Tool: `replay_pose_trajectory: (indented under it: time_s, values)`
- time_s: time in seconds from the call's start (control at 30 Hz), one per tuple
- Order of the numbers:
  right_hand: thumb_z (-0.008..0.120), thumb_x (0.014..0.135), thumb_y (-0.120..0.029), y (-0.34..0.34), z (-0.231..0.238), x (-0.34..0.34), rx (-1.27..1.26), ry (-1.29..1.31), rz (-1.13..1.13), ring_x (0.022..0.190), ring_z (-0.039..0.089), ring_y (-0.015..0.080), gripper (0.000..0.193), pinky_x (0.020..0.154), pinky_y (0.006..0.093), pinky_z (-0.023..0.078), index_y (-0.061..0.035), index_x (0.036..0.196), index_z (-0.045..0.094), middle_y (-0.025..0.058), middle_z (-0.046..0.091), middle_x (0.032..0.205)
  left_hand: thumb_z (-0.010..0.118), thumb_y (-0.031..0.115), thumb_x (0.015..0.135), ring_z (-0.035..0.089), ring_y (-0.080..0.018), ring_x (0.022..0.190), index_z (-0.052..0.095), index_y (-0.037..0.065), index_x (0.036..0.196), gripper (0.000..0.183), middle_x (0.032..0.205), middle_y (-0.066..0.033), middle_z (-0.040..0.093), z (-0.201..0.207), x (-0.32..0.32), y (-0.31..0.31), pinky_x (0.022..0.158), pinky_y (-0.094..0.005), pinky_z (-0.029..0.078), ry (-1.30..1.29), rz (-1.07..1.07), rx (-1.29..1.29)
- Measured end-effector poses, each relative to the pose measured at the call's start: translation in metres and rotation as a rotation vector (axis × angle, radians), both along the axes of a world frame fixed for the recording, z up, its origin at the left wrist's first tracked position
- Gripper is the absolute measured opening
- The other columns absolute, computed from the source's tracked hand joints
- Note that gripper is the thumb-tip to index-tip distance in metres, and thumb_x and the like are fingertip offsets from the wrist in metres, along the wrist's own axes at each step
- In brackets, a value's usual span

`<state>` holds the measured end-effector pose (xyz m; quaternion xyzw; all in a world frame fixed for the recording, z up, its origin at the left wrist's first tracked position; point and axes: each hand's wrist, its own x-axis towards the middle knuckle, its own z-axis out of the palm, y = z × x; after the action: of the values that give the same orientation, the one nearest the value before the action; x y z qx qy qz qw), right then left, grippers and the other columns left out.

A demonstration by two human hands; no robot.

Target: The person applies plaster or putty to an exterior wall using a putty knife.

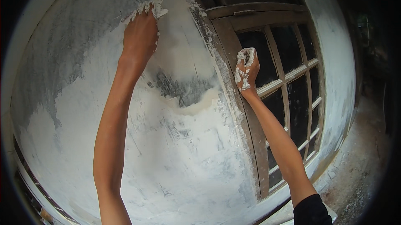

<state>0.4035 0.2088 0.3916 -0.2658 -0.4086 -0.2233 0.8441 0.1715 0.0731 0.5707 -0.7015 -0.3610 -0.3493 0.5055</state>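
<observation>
High on the wall (167, 129), my left hand (141, 35) is closed and pressed close to the surface. Ragged white paste (158, 8) sticks out beyond its knuckles; whatever the fingers grip is hidden behind the hand. White paste also covers the wall in uneven patches, with a bare grey patch (181, 89) below and right of that hand. My right hand (246, 69) is a fist in front of the window frame, apart from the left. Thick white paste smears its fingers and back. Something dark shows in the curl of its fingers, too unclear to name.
A wooden window (288, 77) with several dark panes stands to the right, its brown frame (232, 49) edged with rough plaster. Beyond it runs a pale wall strip (334, 70). Dusty ground (351, 166) lies at lower right, and a slatted edge (37, 183) curves at lower left.
</observation>
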Motion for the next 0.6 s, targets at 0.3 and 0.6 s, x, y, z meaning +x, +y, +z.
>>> replay_pose_trajectory:
  time_s: [0.3,0.6]
  values:
    - [0.057,0.078,-0.006,-0.003,-0.002,0.003,-0.014,-0.016,0.023,0.083,0.057,0.0392,0.027,0.075,0.0429,0.044,0.0071,0.101,0.051,0.0212,0.055,0.089,0.053,-0.006,0.077,0.049,-0.0392,0.118,0.036,-0.015,0.131,0.058,0.122,-0.031,0.051,-0.157,-0.007,0.059,0.094,-0.0399,0.046,0.128,0.088,0.034]
    - [0.057,0.08,-0.01,0.015,-0.009,0.016,0.038,0.018,0.008,0.088,0.057,0.0391,0.031,0.082,0.0423,0.043,0.0086,0.103,0.05,0.0233,0.056,0.094,0.054,-0.007,0.076,0.048,-0.0398,0.12,0.036,-0.012,0.133,0.06,0.128,-0.0315,0.047,-0.134,-0.02,-0.028,0.099,-0.0428,0.042,0.139,-0.046,-0.045]
